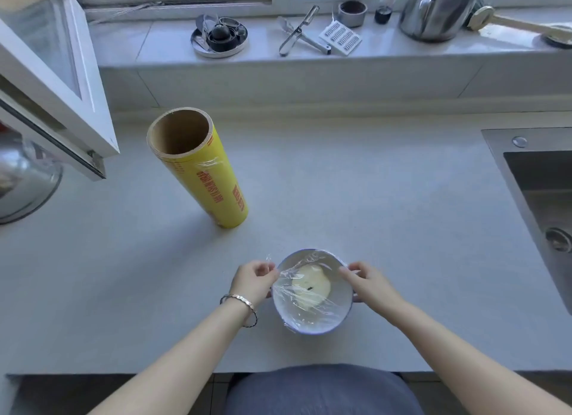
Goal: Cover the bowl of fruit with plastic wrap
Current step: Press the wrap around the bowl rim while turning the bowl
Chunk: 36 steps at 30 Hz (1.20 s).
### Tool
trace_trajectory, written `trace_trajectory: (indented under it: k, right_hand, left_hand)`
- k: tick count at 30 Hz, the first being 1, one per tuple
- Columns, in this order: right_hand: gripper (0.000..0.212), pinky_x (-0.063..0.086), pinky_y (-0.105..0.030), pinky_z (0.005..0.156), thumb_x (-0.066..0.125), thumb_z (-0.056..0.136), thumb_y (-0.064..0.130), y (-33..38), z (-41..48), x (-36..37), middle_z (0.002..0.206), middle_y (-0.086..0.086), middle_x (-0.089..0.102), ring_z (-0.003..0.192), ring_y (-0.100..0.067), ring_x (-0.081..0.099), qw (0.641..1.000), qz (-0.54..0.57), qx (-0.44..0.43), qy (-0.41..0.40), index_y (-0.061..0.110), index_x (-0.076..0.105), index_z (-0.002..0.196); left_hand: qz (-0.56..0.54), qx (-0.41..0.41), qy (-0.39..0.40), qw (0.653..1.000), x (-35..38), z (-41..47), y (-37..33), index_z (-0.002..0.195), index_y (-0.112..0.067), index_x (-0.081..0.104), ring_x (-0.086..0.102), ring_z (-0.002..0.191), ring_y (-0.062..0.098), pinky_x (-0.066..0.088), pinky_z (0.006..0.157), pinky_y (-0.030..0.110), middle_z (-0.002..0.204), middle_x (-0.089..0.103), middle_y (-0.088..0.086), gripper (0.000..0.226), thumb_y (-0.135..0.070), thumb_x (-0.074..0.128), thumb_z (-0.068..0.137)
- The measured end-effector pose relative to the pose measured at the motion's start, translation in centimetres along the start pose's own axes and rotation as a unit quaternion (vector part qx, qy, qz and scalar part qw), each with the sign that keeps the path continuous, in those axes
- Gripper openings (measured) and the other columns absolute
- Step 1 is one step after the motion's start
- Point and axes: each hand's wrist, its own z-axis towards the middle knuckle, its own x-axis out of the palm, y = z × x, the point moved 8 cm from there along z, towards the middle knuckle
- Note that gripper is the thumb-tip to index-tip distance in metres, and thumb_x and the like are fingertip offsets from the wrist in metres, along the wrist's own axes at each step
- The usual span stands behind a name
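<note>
1. Bowl [312, 318] on table [371, 229] near front edge, holding pale fruit [311, 286], possibly a cut apple.
2. Plastic wrap [305, 297] stretched over rim.
3. Left hand [253, 280] and right hand [368, 283] pinching wrap edges at opposite sides.
4. Yellow wrap roll [201, 170] upright behind, hollow end up.

Sink [538, 191] cut off by right edge. Metal vessel [24, 179] cut off at left. Fruit [311, 283] blurred under plastic wrap [305, 306]; kind not determinable. Print on yellow roll [213, 182] illegible.
</note>
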Motion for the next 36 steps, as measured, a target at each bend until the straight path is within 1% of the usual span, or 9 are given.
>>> trace_trajectory:
  k: [4,8,11,14,18,27,30,34,36]
  right_hand:
    - [0.051,0.049,-0.031,0.081,0.056,0.084,0.039,-1.8,-1.5,0.4,0.094,-0.007,0.063,0.085,-0.019,0.062,0.995,-0.087,0.015,0.037,0.018,0.037,0.127]
    - [0.045,0.036,-0.022,0.095,0.059,0.084,0.036,2.2,-1.9,0.2,0.126,-0.001,0.049,0.120,-0.014,0.047,0.960,-0.217,-0.170,-0.036,0.030,0.046,0.127]
    - [0.040,0.028,-0.025,0.103,0.060,0.084,0.034,4.7,-1.2,2.3,0.139,-0.002,0.039,0.131,-0.018,0.035,0.932,-0.279,-0.229,0.020,0.028,0.053,0.123]
    - [0.034,0.032,-0.026,0.098,0.059,0.085,0.034,5.9,0.1,3.2,0.135,-0.004,0.045,0.125,-0.021,0.041,0.900,-0.359,-0.246,0.029,0.019,0.059,0.116]
    - [0.025,0.036,-0.024,0.080,0.055,0.089,0.030,6.9,0.3,2.6,0.116,-0.002,0.058,0.107,-0.020,0.055,0.911,-0.312,-0.269,0.023,0.010,0.069,0.096]
    - [0.020,0.037,-0.008,0.069,0.067,0.080,0.027,6.4,0.4,2.2,0.093,0.004,0.058,0.086,-0.011,0.053,0.918,-0.289,-0.256,0.091,0.014,0.067,0.096]
    - [0.016,0.039,-0.016,0.072,0.064,0.083,0.023,6.5,0.7,1.7,0.088,0.004,0.057,0.082,-0.014,0.054,0.913,-0.298,-0.268,0.069,0.010,0.070,0.090]
    - [0.011,0.038,-0.005,0.068,0.064,0.083,0.022,6.5,1.2,1.0,0.080,0.005,0.062,0.074,-0.008,0.054,0.943,-0.225,-0.238,0.055,0.013,0.071,0.083]
    - [0.009,0.044,-0.015,0.073,0.065,0.083,0.019,6.2,1.5,0.8,0.076,0.002,0.065,0.073,-0.011,0.058,0.960,-0.169,-0.213,0.067,0.018,0.068,0.074]
  left_hand:
    - [0.029,0.058,-0.002,0.998,-0.3,0.7,-1.0,0.078,-0.003,0.067,0.062,0.055,0.005,0.054,0.062,0.016,0.072,0.062,0.007,0.010,0.001,0.059,0.084]
    - [0.004,0.109,-0.009,0.994,-0.2,0.3,-2.8,0.082,-0.005,0.067,0.058,0.052,0.000,0.049,0.051,0.007,0.061,0.062,-0.002,0.011,-0.001,0.058,0.086]
    - [-0.072,0.111,0.011,0.991,0.0,-0.5,-3.1,0.074,-0.009,0.065,0.059,0.045,-0.001,0.052,0.050,0.012,0.046,0.061,-0.008,0.020,0.000,0.054,0.088]
    - [-0.113,0.093,0.042,0.988,0.1,-1.0,-3.1,0.076,-0.012,0.064,0.060,0.045,0.001,0.055,0.050,0.019,0.042,0.061,-0.007,0.022,-0.002,0.050,0.090]
    - [-0.144,0.067,0.045,0.986,-0.3,-1.3,-2.7,0.080,-0.011,0.064,0.060,0.047,0.003,0.057,0.050,0.023,0.054,0.061,0.001,0.020,-0.005,0.049,0.092]
    - [-0.156,0.056,0.049,0.985,-0.2,-1.5,-2.4,0.080,-0.017,0.065,0.060,0.048,-0.001,0.050,0.042,0.016,0.068,0.059,0.006,0.020,-0.010,0.050,0.092]
    - [-0.157,0.058,0.047,0.985,-0.2,-1.6,-2.4,0.080,-0.017,0.064,0.058,0.048,0.001,0.048,0.041,0.015,0.070,0.059,0.004,0.020,-0.009,0.050,0.092]
    - [-0.134,0.064,0.039,0.988,-0.3,-1.5,-2.2,0.077,-0.016,0.065,0.051,0.045,0.004,0.047,0.042,0.017,0.062,0.059,0.001,0.022,-0.007,0.050,0.092]
    - [-0.099,0.066,0.034,0.992,-0.3,-1.4,-1.9,0.079,-0.015,0.066,0.048,0.047,0.006,0.043,0.047,0.018,0.055,0.057,-0.002,0.021,-0.008,0.051,0.091]
